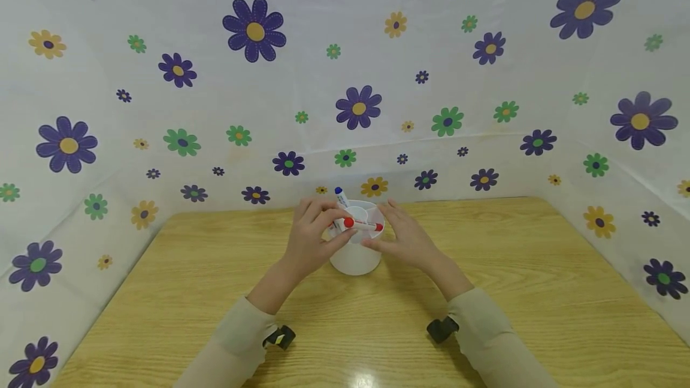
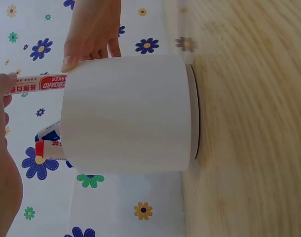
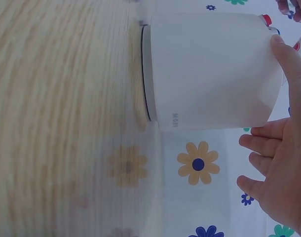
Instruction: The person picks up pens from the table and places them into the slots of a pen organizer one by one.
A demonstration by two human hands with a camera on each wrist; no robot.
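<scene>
A white pen holder [image 1: 356, 261] stands upright on the table, its mouth split into compartments. Above its mouth my left hand [image 1: 314, 231] pinches a red whiteboard marker [image 1: 365, 226] between thumb and fingers. In the left wrist view the far end of this marker [image 2: 39, 84] reaches the holder's rim. My right hand [image 1: 408, 239] holds the holder's right side by the rim, thumb in front and fingers behind. A blue-capped marker [image 1: 342, 196] pokes out of the holder at the back left. Beside it in the left wrist view is another red-ended marker [image 2: 51, 150].
The holder stands toward the back of a wood-grain table [image 1: 356, 328]. White flowered cloth [image 1: 302, 88] hangs behind and along both sides. Black wrist devices [image 1: 443, 329] sit at both sleeve cuffs.
</scene>
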